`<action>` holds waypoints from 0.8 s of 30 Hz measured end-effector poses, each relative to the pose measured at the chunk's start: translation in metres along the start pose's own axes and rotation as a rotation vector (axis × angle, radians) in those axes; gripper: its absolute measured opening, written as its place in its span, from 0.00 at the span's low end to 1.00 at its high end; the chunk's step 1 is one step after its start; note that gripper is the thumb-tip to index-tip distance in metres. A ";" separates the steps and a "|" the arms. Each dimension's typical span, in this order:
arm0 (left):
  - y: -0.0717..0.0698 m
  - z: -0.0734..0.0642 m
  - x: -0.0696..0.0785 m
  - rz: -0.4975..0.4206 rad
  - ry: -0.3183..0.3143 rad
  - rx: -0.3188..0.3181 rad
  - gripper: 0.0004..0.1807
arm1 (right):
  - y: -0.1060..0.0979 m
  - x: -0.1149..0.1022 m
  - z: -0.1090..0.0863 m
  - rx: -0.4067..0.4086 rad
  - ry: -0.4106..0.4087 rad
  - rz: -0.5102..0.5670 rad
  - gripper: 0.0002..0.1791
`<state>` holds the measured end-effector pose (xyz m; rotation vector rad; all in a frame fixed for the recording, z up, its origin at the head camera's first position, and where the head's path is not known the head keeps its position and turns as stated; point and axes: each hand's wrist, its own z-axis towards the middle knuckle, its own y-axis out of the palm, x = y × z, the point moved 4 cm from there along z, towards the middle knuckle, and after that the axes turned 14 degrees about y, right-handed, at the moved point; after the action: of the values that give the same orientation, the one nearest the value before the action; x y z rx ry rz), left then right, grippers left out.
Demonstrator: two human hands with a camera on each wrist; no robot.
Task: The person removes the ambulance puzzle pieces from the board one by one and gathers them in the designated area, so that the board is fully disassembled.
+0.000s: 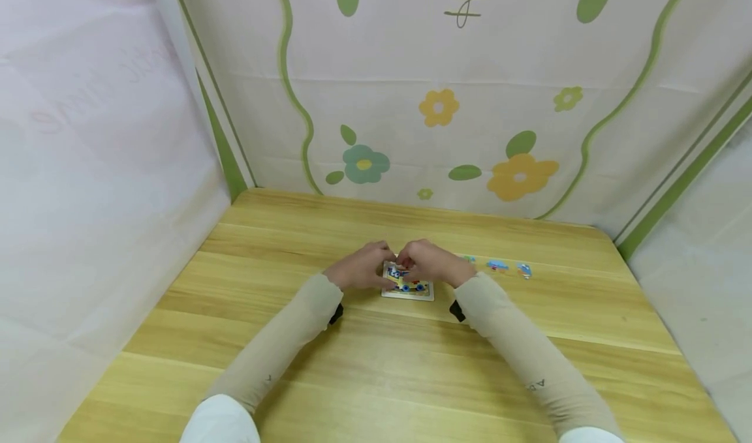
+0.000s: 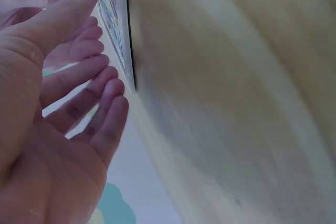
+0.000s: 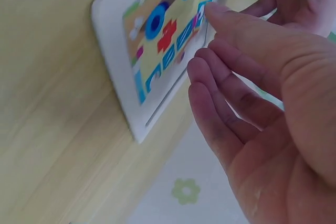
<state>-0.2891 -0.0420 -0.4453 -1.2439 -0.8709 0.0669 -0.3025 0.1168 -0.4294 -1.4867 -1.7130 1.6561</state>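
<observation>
A small jigsaw puzzle board with a pale frame lies on the table. In the right wrist view its picture has blue wheels and a red cross on a yellow vehicle. My left hand is at the board's left side, fingers loosely bent; its thumb reaches over the board. From the other side my right hand reaches in, its thumb tip at the picture. The other fingers of that hand lie relaxed along the board's far edge. The hands cover the upper part of the board.
Right of the board lie loose puzzle pieces: a blue one, another farther right, and a greenish one partly behind my right hand. The wooden table meets a flower-printed cloth wall at the back.
</observation>
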 end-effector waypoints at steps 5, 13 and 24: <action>0.004 -0.005 -0.003 0.015 0.005 0.004 0.28 | 0.004 -0.008 -0.001 -0.017 0.021 -0.029 0.13; 0.004 -0.004 -0.004 -0.012 -0.001 0.031 0.27 | 0.009 -0.011 -0.004 -0.036 0.024 -0.087 0.07; 0.004 -0.004 0.001 -0.045 -0.027 0.047 0.27 | 0.009 -0.012 -0.007 -0.002 0.055 -0.115 0.15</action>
<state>-0.2849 -0.0433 -0.4486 -1.1814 -0.9157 0.0685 -0.2879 0.1084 -0.4308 -1.3942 -1.7366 1.5419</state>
